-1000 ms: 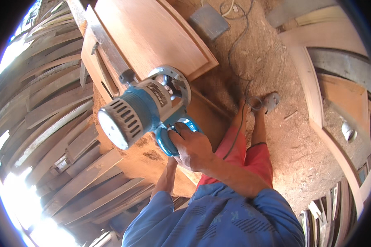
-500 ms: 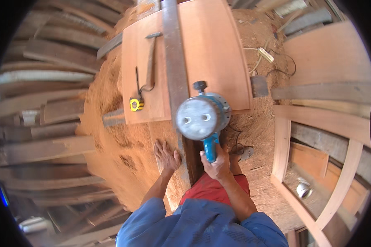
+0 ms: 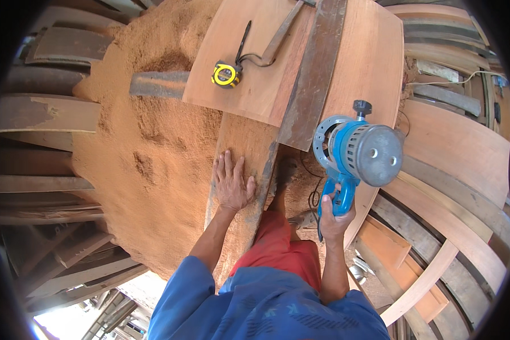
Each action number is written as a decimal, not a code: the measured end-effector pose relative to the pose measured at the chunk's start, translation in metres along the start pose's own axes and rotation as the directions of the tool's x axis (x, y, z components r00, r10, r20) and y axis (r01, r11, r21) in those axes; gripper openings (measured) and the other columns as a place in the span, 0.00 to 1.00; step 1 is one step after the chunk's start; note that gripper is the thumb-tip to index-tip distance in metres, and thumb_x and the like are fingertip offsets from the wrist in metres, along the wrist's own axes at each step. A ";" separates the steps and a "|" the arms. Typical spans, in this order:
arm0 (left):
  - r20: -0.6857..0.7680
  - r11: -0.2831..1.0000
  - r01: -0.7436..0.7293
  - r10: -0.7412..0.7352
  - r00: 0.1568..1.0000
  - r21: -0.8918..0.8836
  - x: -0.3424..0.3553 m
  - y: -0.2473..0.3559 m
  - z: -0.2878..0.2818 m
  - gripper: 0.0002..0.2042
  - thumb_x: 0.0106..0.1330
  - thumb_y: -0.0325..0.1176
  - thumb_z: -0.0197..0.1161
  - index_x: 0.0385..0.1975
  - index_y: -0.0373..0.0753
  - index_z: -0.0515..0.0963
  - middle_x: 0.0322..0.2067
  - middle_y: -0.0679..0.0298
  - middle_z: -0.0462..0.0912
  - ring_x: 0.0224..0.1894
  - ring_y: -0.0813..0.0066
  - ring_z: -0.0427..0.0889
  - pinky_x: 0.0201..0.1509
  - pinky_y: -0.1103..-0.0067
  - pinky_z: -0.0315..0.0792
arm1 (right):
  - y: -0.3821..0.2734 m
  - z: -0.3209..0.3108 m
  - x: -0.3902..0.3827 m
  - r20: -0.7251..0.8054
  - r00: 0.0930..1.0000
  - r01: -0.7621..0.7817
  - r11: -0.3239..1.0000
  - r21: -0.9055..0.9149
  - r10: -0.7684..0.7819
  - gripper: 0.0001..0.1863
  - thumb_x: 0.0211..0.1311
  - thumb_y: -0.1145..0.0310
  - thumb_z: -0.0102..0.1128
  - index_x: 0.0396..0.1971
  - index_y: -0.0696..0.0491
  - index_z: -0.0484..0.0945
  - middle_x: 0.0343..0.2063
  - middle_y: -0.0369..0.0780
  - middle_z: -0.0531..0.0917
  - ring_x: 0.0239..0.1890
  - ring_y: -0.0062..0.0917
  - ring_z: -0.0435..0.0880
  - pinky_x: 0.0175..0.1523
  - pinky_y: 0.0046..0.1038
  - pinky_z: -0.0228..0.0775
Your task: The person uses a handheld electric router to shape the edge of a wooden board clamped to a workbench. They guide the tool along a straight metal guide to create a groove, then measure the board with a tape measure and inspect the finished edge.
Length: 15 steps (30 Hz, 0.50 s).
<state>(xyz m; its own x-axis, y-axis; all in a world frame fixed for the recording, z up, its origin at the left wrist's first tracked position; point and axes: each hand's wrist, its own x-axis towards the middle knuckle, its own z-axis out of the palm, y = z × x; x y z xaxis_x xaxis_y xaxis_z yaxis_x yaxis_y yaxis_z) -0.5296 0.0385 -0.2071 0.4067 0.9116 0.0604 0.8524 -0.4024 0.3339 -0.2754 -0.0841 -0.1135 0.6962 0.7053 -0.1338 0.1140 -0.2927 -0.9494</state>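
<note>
My right hand grips the handle of a blue and silver router, which I hold beside the edge of the wooden panels. My left hand lies open, palm down, fingers apart, on a sawdust-covered plank. Beyond it, two light wooden panels have a long dark board lying along them. A yellow and black tape measure, a hammer and a thin dark pencil-like item rest on the left panel. A cord hangs below the router.
A mound of sawdust lies to my left, with stacked boards beyond it. A dark offcut sticks out from under the left panel. On my right are a wooden frame, more boards and a pale cable.
The view has turned. My left hand, first behind the router, now shows flat on the plank. My right hand has carried the router to the right, tilting it onto its side since half a second ago.
</note>
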 end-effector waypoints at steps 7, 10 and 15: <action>-0.012 1.000 0.024 -0.024 1.000 -0.008 -0.006 -0.007 0.002 0.31 0.69 0.48 0.58 0.68 0.38 0.71 0.75 0.41 0.61 0.77 0.38 0.57 0.81 0.48 0.48 | -0.010 0.006 0.005 0.007 0.999 -0.049 0.999 -0.007 0.049 0.20 0.66 0.74 0.68 0.56 0.60 0.78 0.34 0.35 0.81 0.34 0.14 0.78 0.41 0.20 0.72; -0.057 0.995 0.058 -0.063 0.996 -0.075 -0.004 -0.003 -0.011 0.31 0.68 0.45 0.64 0.69 0.39 0.69 0.74 0.42 0.62 0.76 0.39 0.59 0.80 0.49 0.52 | -0.014 0.008 0.008 0.021 1.000 -0.003 0.998 0.060 0.002 0.19 0.66 0.76 0.68 0.56 0.60 0.78 0.35 0.34 0.82 0.35 0.14 0.79 0.40 0.20 0.72; -0.334 0.897 -0.301 0.189 0.923 -0.324 0.073 0.037 -0.017 0.30 0.64 0.36 0.73 0.66 0.41 0.73 0.69 0.52 0.73 0.72 0.45 0.69 0.76 0.56 0.62 | 0.000 0.009 0.011 0.022 0.997 0.066 0.991 0.114 -0.069 0.20 0.66 0.79 0.66 0.58 0.59 0.78 0.40 0.37 0.83 0.31 0.14 0.80 0.36 0.20 0.74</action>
<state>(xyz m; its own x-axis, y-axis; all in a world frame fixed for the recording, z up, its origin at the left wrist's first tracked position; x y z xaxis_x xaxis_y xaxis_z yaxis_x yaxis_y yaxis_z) -0.4742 0.0916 -0.1743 0.4267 0.7940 0.4330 0.5361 -0.6077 0.5860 -0.2747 -0.0706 -0.1171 0.6706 0.7381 -0.0742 0.0781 -0.1698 -0.9824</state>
